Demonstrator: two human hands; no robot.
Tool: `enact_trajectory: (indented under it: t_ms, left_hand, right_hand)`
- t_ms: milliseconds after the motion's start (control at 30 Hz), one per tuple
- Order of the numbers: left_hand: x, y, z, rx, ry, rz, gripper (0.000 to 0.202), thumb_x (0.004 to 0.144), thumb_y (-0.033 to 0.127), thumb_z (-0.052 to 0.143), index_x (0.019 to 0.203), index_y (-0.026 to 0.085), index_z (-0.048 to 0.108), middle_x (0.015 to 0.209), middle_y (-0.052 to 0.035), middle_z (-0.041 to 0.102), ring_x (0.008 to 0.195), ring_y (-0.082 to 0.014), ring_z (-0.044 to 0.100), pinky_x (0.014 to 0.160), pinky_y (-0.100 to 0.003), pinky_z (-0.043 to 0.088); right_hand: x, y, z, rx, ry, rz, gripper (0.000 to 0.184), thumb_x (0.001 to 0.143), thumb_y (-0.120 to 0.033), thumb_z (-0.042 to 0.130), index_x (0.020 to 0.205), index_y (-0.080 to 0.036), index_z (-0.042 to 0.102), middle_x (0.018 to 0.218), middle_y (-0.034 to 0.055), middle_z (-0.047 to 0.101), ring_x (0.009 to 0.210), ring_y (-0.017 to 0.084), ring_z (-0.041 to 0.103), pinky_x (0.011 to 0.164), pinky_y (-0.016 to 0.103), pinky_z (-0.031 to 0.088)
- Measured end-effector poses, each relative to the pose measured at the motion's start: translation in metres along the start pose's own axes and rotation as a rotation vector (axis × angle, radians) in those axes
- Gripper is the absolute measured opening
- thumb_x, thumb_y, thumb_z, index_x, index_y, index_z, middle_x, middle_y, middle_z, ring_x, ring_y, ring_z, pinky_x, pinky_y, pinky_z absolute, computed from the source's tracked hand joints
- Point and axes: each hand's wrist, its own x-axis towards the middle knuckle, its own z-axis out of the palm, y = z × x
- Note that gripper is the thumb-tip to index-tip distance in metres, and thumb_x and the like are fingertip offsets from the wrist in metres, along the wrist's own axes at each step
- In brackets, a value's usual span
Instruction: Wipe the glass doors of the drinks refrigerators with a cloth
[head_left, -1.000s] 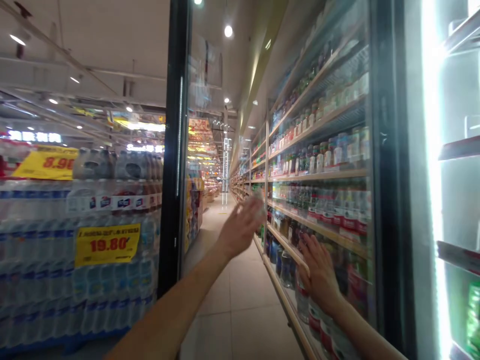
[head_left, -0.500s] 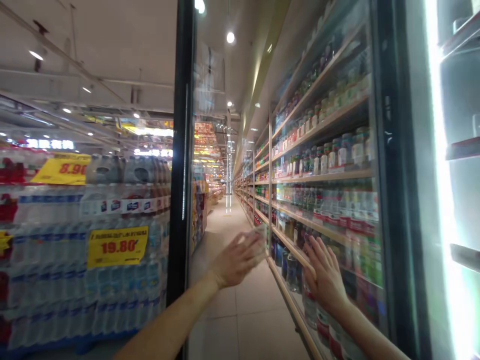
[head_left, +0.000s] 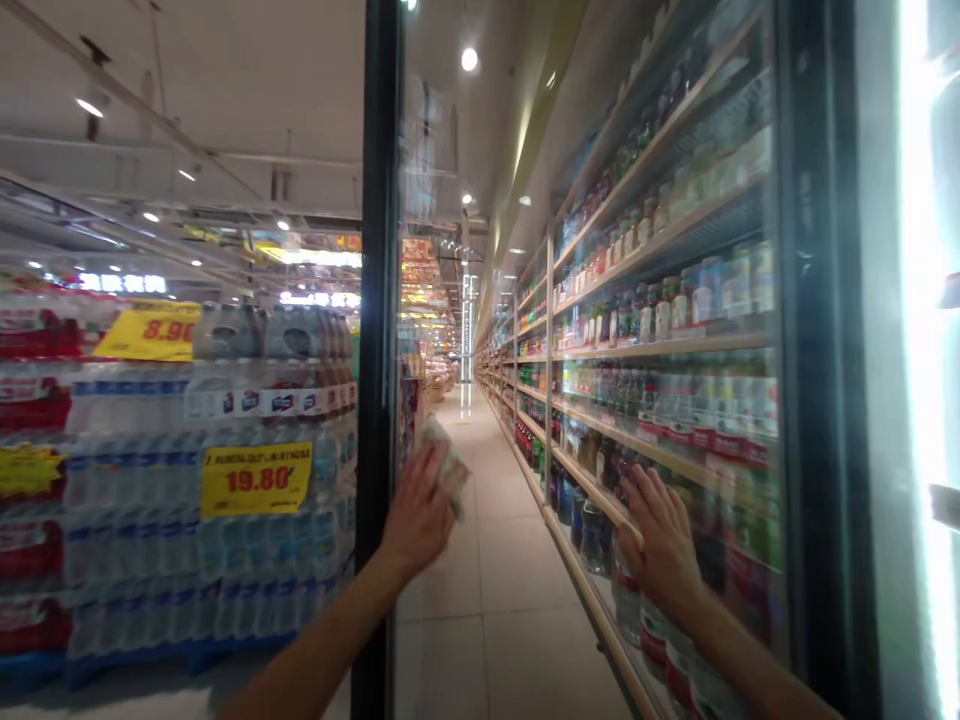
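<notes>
Here's my left hand (head_left: 420, 515), just left of centre in the lower half, fingers closed on a pale, crumpled cloth (head_left: 451, 475) in front of the glass door (head_left: 585, 330), near its black frame (head_left: 381, 300). Over at lower right, my right hand (head_left: 661, 545) grips nothing, fingers extended, palm toward the pane; whether it's touching, I can't tell. Stocked drink shelves (head_left: 660, 350) show in the glass at right, while shrink-wrapped water bottles (head_left: 135, 605) fill the lower left under a yellow 19.80 sign (head_left: 256, 480).

Left grip (head_left: 417, 515) on pale cloth (head_left: 454, 476)
</notes>
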Motion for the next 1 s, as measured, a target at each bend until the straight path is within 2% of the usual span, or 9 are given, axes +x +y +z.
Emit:
enact_trajectory:
  t_ms: [133, 267, 400, 433, 533, 567, 700, 833, 1000]
  left_hand:
    - [-0.02, 0.01, -0.001, -0.114, -0.115, 0.332, 0.039, 0.077, 0.02, 0.052, 0.115, 0.026, 0.054, 0.142, -0.0015, 0.039, 0.137, -0.0194, 0.024, 0.112, -0.037, 0.022]
    - [0.009, 0.024, 0.006, -0.036, -0.04, 0.028, 0.039, 0.077, 0.014, 0.047, 0.116, 0.019, 0.053, 0.145, -0.0099, 0.034, 0.139, -0.0229, 0.018, 0.111, -0.043, 0.022]
    - [0.054, 0.035, 0.017, -0.157, -0.067, 0.528, 0.034, 0.082, 0.022, 0.046, 0.115, 0.022, 0.052, 0.147, -0.0034, 0.031, 0.139, -0.018, 0.015, 0.112, -0.035, 0.02]
    - [0.065, 0.035, 0.019, -0.158, -0.064, 0.511, 0.035, 0.082, 0.022, 0.045, 0.117, 0.023, 0.051, 0.148, -0.0031, 0.03, 0.139, -0.0181, 0.015, 0.112, -0.036, 0.02]
    - [0.087, 0.033, 0.022, -0.09, 0.045, 0.034, 0.043, 0.079, 0.012, 0.044, 0.122, 0.018, 0.047, 0.15, -0.0078, 0.021, 0.14, -0.0237, 0.009, 0.112, -0.045, 0.02]
    - [0.088, 0.034, 0.023, -0.095, 0.067, -0.008, 0.045, 0.078, 0.009, 0.043, 0.122, 0.018, 0.046, 0.151, -0.0077, 0.019, 0.14, -0.0239, 0.008, 0.111, -0.046, 0.02]
    - [0.076, 0.054, 0.029, -0.223, -0.041, 0.459, 0.044, 0.082, 0.016, 0.042, 0.126, 0.021, 0.044, 0.147, -0.0022, 0.031, 0.139, -0.0154, 0.015, 0.113, -0.034, 0.02]
    - [0.075, 0.064, 0.034, -0.144, -0.041, 0.129, 0.059, 0.084, 0.025, 0.045, 0.138, 0.009, 0.026, 0.137, -0.0125, 0.045, 0.139, -0.0205, 0.018, 0.113, -0.042, 0.014]
    - [0.07, 0.036, 0.027, -0.061, 0.0, -0.035, 0.082, 0.082, 0.047, 0.05, 0.142, 0.006, 0.011, 0.139, -0.0214, 0.038, 0.137, -0.0268, 0.024, 0.108, -0.047, 0.024]
  right_hand:
    - [0.0, 0.0, 0.0, -0.007, -0.006, -0.021, 0.067, 0.083, -0.019, 0.042, 0.145, -0.022, 0.015, 0.145, 0.0111, 0.033, 0.135, 0.028, 0.026, 0.104, 0.053, 0.031]
    - [0.0, -0.002, 0.002, -0.018, 0.011, -0.005, 0.068, 0.083, -0.018, 0.042, 0.145, -0.021, 0.014, 0.146, 0.0114, 0.031, 0.135, 0.028, 0.026, 0.104, 0.053, 0.031]
    - [0.0, 0.0, 0.002, -0.012, -0.007, 0.005, 0.068, 0.083, -0.02, 0.042, 0.145, -0.021, 0.014, 0.146, 0.0107, 0.031, 0.135, 0.028, 0.026, 0.104, 0.052, 0.031]
    - [0.0, 0.001, 0.002, -0.009, -0.019, -0.001, 0.068, 0.083, -0.02, 0.042, 0.145, -0.021, 0.015, 0.146, 0.0107, 0.031, 0.135, 0.028, 0.026, 0.104, 0.052, 0.031]
    - [-0.001, 0.004, -0.002, 0.008, -0.048, -0.006, 0.065, 0.084, -0.02, 0.041, 0.145, -0.023, 0.017, 0.145, 0.0106, 0.033, 0.135, 0.028, 0.027, 0.104, 0.053, 0.031]
    - [-0.001, 0.004, -0.004, 0.019, -0.052, 0.004, 0.065, 0.084, -0.02, 0.041, 0.144, -0.023, 0.018, 0.145, 0.0105, 0.034, 0.135, 0.028, 0.027, 0.104, 0.053, 0.031]
    - [0.013, -0.013, -0.013, 0.132, 0.019, -0.006, 0.064, 0.084, -0.014, 0.038, 0.144, -0.024, 0.017, 0.145, 0.0099, 0.033, 0.135, 0.025, 0.029, 0.104, 0.05, 0.034]
    - [0.051, -0.055, -0.01, 0.308, 0.042, -0.184, 0.064, 0.083, -0.011, 0.037, 0.144, -0.019, 0.018, 0.145, 0.0103, 0.034, 0.135, 0.021, 0.028, 0.105, 0.044, 0.034]
    - [0.099, -0.108, 0.022, 0.212, 0.012, -0.183, 0.05, 0.086, -0.019, 0.038, 0.136, -0.016, 0.035, 0.142, 0.0084, 0.039, 0.139, 0.022, 0.013, 0.111, 0.051, 0.014]
